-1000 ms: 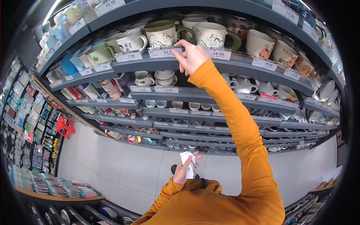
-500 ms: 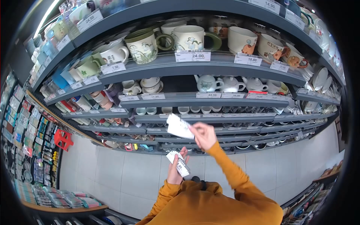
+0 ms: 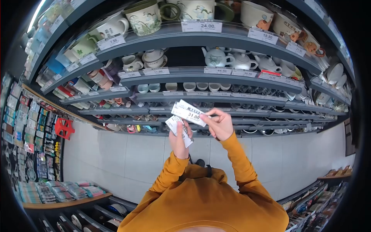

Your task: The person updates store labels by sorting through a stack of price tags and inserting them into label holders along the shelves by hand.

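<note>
Between the thumb and fingers of my right hand [image 3: 219,123] is a white price tag [image 3: 189,113] printed 31.00, with at least one more tag fanned behind it. Just below and to the left, my left hand [image 3: 179,139] grips a small stack of price tags [image 3: 178,129], the thumb lying across their faces. The right hand's tags sit directly above the left hand's stack; whether they touch I cannot tell. Both hands are raised in front of the lower shelves.
Ahead rise curved grey shelves [image 3: 166,40] with mugs [image 3: 143,18], teapots [image 3: 217,58] and bowls [image 3: 189,86], price labels along their edges. A red plastic stool [image 3: 64,128] stands on the tiled floor [image 3: 112,162] at left. Packaged goods [image 3: 58,192] lie on a display at lower left.
My left hand has risen with its stack, and my right hand has come down slightly, bringing the tags close together. The 31.00 print now faces me. The view has tilted downward.
</note>
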A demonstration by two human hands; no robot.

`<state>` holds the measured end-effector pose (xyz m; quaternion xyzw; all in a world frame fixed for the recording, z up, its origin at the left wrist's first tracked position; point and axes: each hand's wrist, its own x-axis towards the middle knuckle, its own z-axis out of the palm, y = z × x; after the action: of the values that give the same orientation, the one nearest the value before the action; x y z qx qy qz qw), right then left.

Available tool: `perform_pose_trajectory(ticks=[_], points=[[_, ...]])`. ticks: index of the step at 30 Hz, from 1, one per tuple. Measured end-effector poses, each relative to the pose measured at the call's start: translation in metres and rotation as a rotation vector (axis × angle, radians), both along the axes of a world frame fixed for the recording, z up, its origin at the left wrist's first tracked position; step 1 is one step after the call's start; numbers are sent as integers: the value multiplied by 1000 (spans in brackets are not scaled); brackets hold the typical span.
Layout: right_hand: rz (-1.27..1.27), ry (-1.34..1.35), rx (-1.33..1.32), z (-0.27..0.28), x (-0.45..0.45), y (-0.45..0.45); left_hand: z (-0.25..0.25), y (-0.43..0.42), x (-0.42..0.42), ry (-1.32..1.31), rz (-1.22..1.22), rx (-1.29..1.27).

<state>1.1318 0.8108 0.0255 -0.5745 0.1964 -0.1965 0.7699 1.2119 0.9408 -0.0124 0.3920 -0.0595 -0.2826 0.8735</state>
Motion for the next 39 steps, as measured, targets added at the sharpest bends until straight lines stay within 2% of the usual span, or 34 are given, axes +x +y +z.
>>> perform_pose_trajectory(ticks=[2,6,9,12,14,16,18,20,22,24,29,32,36,39], points=[[57,57,-14,0,4,10,-1,-2,4,-141,92,165],[324,251,-137,0,5,11,9,12,11,-51,136,198],[355,249,-143,-2,4,4,10,26,16,-50,158,216],[192,-24,-622,-16,21,-8,4,36,23,-34,210,238],[37,-127,-632,0,32,-21,-3,40,31,7,250,244],[-35,-171,-652,42,46,-36,-15,51,38,-52,123,225],[-136,-171,-810,82,63,-48,-26,59,40,-51,-46,223],[-256,-301,-1046,119,91,-61,-43,67,37,-35,-231,216],[-351,-256,-1090,151,114,-65,-43,72,27,30,-338,233],[-415,-375,-1261,175,142,-71,-58,78,24,28,-481,246],[-266,-216,-1367,199,183,-84,-80,81,29,67,-715,199],[-126,-205,-1141,210,182,-73,-84,76,48,45,-802,196],[-33,-74,-1269,214,182,-76,-83,72,66,148,-877,147],[-35,-40,-1251,214,180,-71,-85,76,74,193,-906,149]])
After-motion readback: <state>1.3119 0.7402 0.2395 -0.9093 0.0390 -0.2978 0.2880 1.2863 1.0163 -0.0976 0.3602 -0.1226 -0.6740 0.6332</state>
